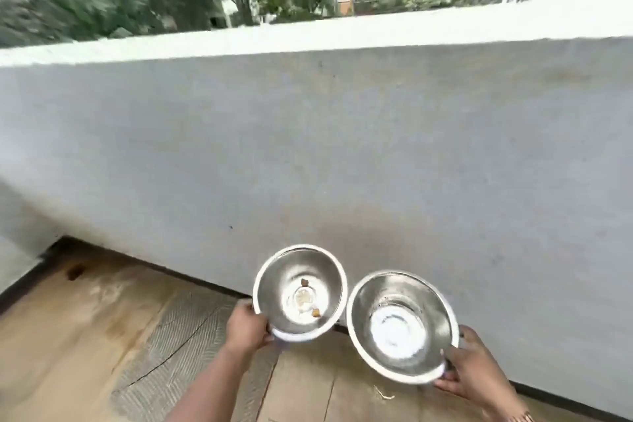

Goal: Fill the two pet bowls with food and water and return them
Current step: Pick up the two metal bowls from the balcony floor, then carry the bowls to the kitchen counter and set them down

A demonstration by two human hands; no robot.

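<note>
Two shiny steel pet bowls are held up in front of me, low in the head view. My left hand [247,325] grips the near-left rim of the left bowl [274,298], which has a couple of brown food crumbs on its bottom. My right hand [474,372] grips the near-right rim of the right bowl [376,305], whose bottom shows only a bright reflection. The bowls nearly touch side by side, both tilted toward me.
A white parapet wall [308,147] runs across the view just beyond the bowls, with trees behind it. Wood-look floor tiles [85,336] with stains lie below, and a dark skirting strip lines the wall base.
</note>
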